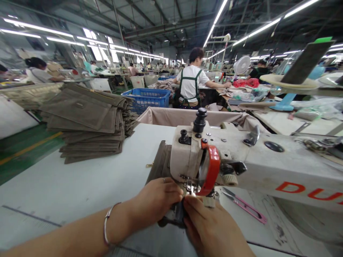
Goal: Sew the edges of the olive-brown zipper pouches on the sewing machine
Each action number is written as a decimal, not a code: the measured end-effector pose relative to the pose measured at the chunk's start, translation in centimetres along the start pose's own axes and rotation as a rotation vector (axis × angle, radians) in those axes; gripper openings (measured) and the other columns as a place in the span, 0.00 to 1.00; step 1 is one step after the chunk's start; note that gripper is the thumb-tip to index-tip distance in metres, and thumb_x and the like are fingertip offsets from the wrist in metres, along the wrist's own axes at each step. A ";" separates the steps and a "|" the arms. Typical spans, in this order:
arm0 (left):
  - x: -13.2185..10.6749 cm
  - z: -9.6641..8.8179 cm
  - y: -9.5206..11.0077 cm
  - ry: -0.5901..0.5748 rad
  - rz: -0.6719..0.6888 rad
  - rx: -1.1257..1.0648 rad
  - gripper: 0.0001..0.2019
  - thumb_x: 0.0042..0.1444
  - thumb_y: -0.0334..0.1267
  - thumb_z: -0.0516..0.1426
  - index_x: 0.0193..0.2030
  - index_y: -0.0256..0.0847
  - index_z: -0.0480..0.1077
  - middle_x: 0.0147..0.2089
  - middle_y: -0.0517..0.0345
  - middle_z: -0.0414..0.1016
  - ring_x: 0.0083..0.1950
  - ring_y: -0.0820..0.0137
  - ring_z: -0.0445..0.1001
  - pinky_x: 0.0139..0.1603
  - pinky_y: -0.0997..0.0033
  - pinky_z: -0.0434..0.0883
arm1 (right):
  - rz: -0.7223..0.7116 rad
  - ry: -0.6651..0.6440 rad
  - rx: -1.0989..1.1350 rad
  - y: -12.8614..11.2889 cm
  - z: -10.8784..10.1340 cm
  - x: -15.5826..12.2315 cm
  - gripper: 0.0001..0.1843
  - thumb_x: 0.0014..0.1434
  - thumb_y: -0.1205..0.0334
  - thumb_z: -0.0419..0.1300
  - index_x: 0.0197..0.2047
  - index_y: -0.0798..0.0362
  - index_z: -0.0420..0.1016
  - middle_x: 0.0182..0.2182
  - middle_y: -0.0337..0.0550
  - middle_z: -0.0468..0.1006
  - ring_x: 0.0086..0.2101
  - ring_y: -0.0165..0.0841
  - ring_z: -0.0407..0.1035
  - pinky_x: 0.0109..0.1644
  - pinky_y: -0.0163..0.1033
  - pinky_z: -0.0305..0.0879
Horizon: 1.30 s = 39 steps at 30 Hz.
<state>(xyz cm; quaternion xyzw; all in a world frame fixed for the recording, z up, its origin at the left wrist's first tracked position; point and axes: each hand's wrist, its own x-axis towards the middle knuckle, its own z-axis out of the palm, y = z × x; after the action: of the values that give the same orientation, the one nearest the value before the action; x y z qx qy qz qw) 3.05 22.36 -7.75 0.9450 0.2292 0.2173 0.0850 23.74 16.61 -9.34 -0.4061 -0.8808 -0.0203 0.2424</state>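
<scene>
My left hand [154, 201] and my right hand [211, 228] meet under the head of a cream sewing machine [241, 157] with a red guard [212, 169]. Both hands have their fingers curled and pressed on a dark piece of fabric [175, 214] at the needle. An olive-brown fabric piece [160, 162] runs out behind the machine head. My left wrist wears a thin silver bangle [106, 225]. The needle itself is hidden behind the machine head and my fingers.
A tall stack of olive-brown fabric pieces [88, 121] sits on the white table [80, 185] at the left. Pink thread snips [245, 205] lie right of the needle. A blue crate [147, 98] and a person in a white shirt [191, 82] are beyond.
</scene>
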 end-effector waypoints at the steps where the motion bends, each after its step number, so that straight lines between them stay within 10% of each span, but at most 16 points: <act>1: 0.2 0.0 -0.2 -0.002 -0.016 -0.006 0.10 0.65 0.29 0.51 0.44 0.41 0.73 0.46 0.56 0.79 0.47 0.66 0.76 0.52 0.68 0.72 | -0.008 0.013 -0.005 0.0 0.1 0.0 0.17 0.56 0.73 0.59 0.50 0.56 0.72 0.43 0.45 0.80 0.38 0.41 0.74 0.42 0.46 0.71; 18: 0.9 0.6 -1.9 -0.037 -0.138 0.113 0.10 0.61 0.28 0.55 0.41 0.44 0.75 0.44 0.57 0.79 0.47 0.62 0.76 0.50 0.63 0.72 | 0.049 0.049 0.165 -0.2 -0.2 0.5 0.14 0.61 0.72 0.54 0.48 0.53 0.73 0.44 0.43 0.79 0.41 0.42 0.71 0.45 0.48 0.67; 30: -0.4 -1.4 3.6 -0.092 -0.410 0.114 0.14 0.56 0.34 0.59 0.50 0.39 0.71 0.50 0.48 0.74 0.52 0.55 0.71 0.55 0.49 0.70 | 0.076 -0.077 0.284 0.4 -1.1 -0.1 0.12 0.63 0.70 0.54 0.45 0.52 0.76 0.43 0.44 0.79 0.44 0.40 0.71 0.51 0.47 0.66; 36: -3.4 -2.8 4.0 -0.218 -0.392 0.004 0.36 0.45 0.41 0.68 0.62 0.43 0.64 0.63 0.47 0.66 0.62 0.52 0.66 0.63 0.46 0.65 | 0.036 -0.195 0.290 0.9 -2.4 0.0 0.12 0.64 0.70 0.54 0.44 0.50 0.78 0.41 0.41 0.80 0.44 0.36 0.71 0.52 0.43 0.64; 39: -4.9 -2.1 5.2 -0.198 -0.337 -0.009 0.31 0.48 0.35 0.67 0.60 0.44 0.66 0.63 0.49 0.68 0.60 0.55 0.69 0.62 0.52 0.69 | 0.008 -0.241 0.310 1.1 -3.4 0.1 0.12 0.63 0.70 0.55 0.43 0.48 0.78 0.42 0.37 0.80 0.43 0.33 0.71 0.50 0.41 0.63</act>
<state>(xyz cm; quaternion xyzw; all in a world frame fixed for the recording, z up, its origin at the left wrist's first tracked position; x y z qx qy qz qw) 0.27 15.62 -6.35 0.9096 0.3736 0.1070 0.1468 25.91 16.61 -6.47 -0.3668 -0.8945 0.1654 0.1949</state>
